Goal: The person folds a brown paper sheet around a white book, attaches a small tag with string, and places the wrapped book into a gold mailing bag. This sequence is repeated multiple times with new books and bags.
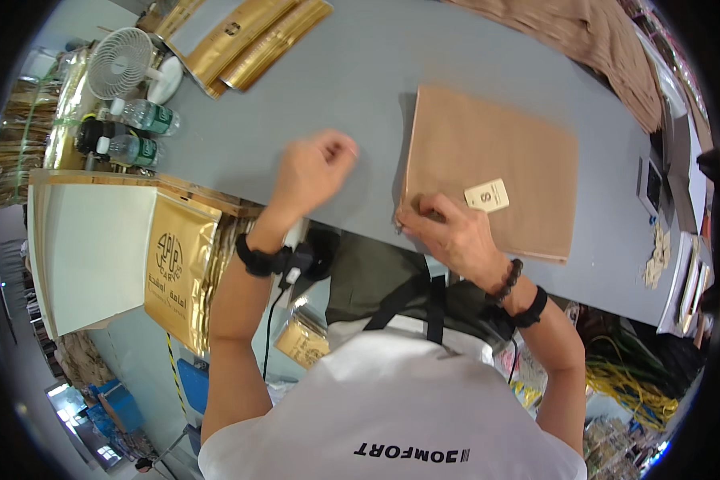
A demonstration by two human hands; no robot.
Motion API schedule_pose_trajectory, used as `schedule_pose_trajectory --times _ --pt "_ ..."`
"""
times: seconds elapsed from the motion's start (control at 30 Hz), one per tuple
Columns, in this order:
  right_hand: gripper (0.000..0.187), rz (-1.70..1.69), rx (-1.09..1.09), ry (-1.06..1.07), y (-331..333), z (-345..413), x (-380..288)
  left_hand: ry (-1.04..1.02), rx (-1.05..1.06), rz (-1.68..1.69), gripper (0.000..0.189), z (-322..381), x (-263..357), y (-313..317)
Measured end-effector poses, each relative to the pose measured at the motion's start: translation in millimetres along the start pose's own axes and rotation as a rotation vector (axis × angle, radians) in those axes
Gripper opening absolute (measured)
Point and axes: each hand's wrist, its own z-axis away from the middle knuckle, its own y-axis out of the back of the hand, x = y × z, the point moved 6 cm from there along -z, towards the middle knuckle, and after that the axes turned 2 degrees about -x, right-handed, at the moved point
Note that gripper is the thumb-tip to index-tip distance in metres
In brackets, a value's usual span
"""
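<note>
A folded brown fabric piece [492, 132] lies flat on the grey tabletop [360, 72], its far edge blurred. On it rests a small cream tag [486, 195] bearing print. My right hand [456, 231] is at the fabric's near left corner, thumb and fingertips pinched together there on its edge. To the left of the fabric, my left hand [318, 171] hangs over the table, blurred by motion, with its fingers curled; whether it holds something small cannot be made out. It does not touch the fabric.
Gold packaging bags [234, 36] lie at the far left, near a white fan [120, 63] and plastic bottles [133, 151]. More brown fabric [582, 36] is heaped at the far right. Small cream tags [657, 255] lie at the right, near a dark device [649, 187]. A gold bag stack [183, 264] stands below the table's left edge.
</note>
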Motion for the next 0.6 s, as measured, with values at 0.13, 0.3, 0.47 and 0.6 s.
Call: schedule_pose_trajectory --times 0.13,0.3,0.47,0.6 --pt "0.024 0.020 0.007 -0.065 9.6 1.8 12.1 -0.341 0.661 -0.484 0.023 -75.9 -26.5 102.8" --pt "0.021 0.090 0.088 -0.203 38.1 16.5 47.1 -0.023 0.701 -0.798 0.028 -121.2 -95.2 175.8" --pt "0.026 0.077 0.151 -0.294 50.5 30.3 65.5 0.060 0.593 -0.582 0.024 -137.9 -130.1 208.3" --pt "0.026 0.068 0.151 -0.291 49.4 32.6 65.5 0.290 0.451 -0.214 0.027 -143.6 -157.3 223.3"
